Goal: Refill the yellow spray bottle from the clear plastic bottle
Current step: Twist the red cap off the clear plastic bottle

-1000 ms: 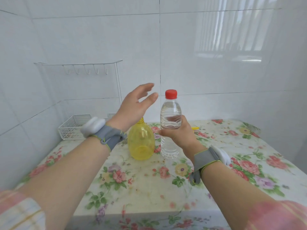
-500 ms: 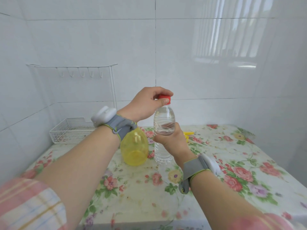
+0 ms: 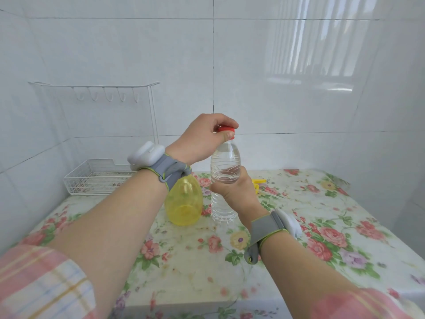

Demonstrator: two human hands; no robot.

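Left hand (image 3: 202, 138) grip pinches red cap (image 3: 226, 129); right hand (image 3: 236, 192) wraps clear bottle (image 3: 225, 157).

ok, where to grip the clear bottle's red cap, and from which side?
Pinch the red cap round its side wall, coming from above: the clear bottle is upright, so the round cap sits topmost. The left hand grips it that way, thumb in front, while the right hand holds the body.

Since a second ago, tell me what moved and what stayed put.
The left hand, open in the air a second ago, came down onto the red cap and now grips it. The right hand kept its grip on the clear plastic bottle; the yellow spray bottle stayed beside it, cap still on.
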